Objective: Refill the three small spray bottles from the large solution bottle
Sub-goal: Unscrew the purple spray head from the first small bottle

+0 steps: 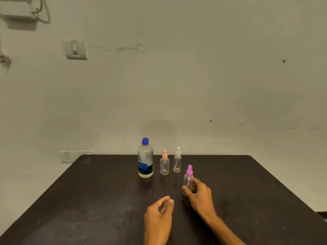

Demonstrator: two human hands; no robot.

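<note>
1. Four bottles are on my dark worktop [88, 200], close to the back edge and the pale wall [177, 85].
2. My right hand [200, 195] has its grip on the small bottle with the purple spray top [188, 179]. My thumb and fingers curl round its lower part. This bottle is clear and stands almost straight up. It is closer to me than the other bottles. I cannot tell if its bottom touches the worktop.
3. My left hand [159, 218] holds nothing. Its grip is loose, with the fingers bent in a little and the thumb near the fingertips. It is just beside my right hand, on the left, low over the worktop.
4. Farther back, the big solution bottle [145, 160] stands up straight. It has a blue cap and a blue and white label. I can see a little pale yellow liquid at its bottom.
5. Just to the right of it is the small bottle with the pink spray top [164, 164]. It is clear and stands up straight.
6. Next to that, a bit more to the right, is the small bottle with the white spray top [177, 162]. It is clear too, and stands up straight.
7. A white wall switch [76, 48] is up on the left of the wall. Two more white plates [76, 155] sit low by the left back corner of the worktop.
</note>
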